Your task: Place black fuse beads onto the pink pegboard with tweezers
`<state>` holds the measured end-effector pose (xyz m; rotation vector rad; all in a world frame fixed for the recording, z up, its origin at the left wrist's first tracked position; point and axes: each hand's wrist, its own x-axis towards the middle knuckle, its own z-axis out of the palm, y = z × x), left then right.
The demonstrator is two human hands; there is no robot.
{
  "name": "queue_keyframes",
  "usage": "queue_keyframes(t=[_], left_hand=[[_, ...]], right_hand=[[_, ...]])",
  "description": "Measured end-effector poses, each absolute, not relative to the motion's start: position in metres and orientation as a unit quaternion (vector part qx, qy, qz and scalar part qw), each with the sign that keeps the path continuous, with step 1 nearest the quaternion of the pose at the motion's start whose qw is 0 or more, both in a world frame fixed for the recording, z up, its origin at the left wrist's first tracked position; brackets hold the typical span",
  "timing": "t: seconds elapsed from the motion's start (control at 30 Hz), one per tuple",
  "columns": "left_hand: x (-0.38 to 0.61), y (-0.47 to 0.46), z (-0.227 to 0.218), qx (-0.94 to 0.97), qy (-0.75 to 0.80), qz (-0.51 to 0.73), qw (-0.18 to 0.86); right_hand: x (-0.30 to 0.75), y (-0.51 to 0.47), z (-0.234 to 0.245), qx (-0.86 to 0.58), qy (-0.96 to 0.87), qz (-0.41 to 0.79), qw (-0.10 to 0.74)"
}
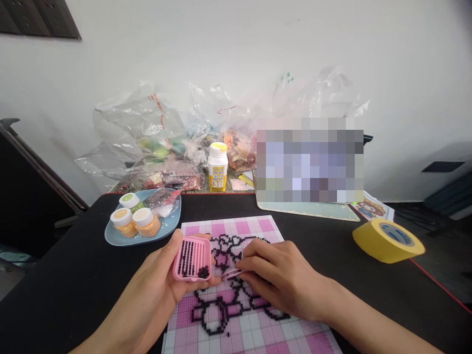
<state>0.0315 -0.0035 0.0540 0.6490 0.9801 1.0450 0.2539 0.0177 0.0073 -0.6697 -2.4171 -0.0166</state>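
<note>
In my left hand (167, 270) is a small pink ridged tray (199, 253), tilted toward me. Black beads (187, 255) line several of its grooves, and a loose heap of them sits in its lower right corner. My right hand (280, 275) pinches a pair of tweezers (231, 273), whose tips point left beside the tray. Whether a bead is between the tips cannot be made out. Beneath both hands lies a pink and white checked pegboard (258, 337). Black beads on it form an outline (212, 332), partly covered by my right hand.
On the left, a blue plate (127, 239) bears bead jars (146, 222) and a small bag. A white and yellow bottle (218, 167) stands behind the board, before clear plastic bags (147, 123). Yellow tape (376, 243) lies at right, near a blurred-out panel (309, 164).
</note>
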Motion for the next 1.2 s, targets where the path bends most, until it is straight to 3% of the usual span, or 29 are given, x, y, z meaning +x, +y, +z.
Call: queue_keyframes(t=[0.63, 0.8, 1.2], left_hand=[[0.026, -0.004, 0.045, 0.355, 0.432, 0.465, 0.686], [0.026, -0.007, 0.043, 0.401, 0.408, 0.415, 0.707], [0.024, -0.011, 0.031, 0.367, 0.414, 0.399, 0.731]], right_hand=[[0.254, 0.018, 0.011, -0.255, -0.876, -0.025, 0.409], [0.253, 0.016, 0.011, -0.265, -0.858, -0.046, 0.437], [0.251, 0.016, 0.013, -0.259, -0.863, -0.03, 0.432]])
